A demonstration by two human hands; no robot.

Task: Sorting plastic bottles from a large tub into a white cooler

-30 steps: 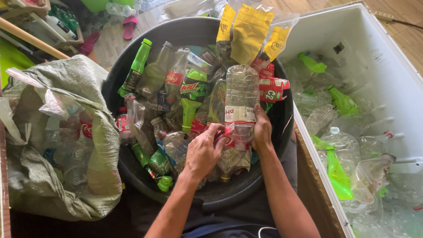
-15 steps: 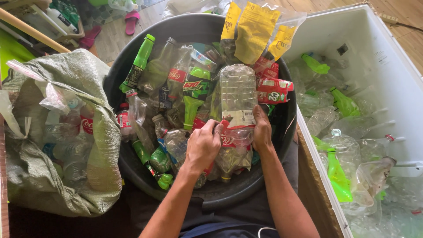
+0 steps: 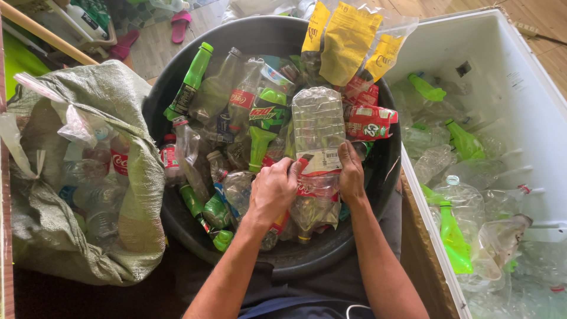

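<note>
Item: bottle (image 3: 318,133), clear plastic, large, ribbed and crumpled, no liquid visible in it. A label with red and white parts wraps its lower section, partly loose. It lies lengthwise on top of the heap of other bottles, base pointing away from me, neck end toward me and hidden under my grip. My left hand (image 3: 273,190) clasps the label's left side; my right hand (image 3: 351,175) holds its right edge.

Tub (image 3: 177,88) between sack (image 3: 71,195) and bin (image 3: 531,88)
</note>
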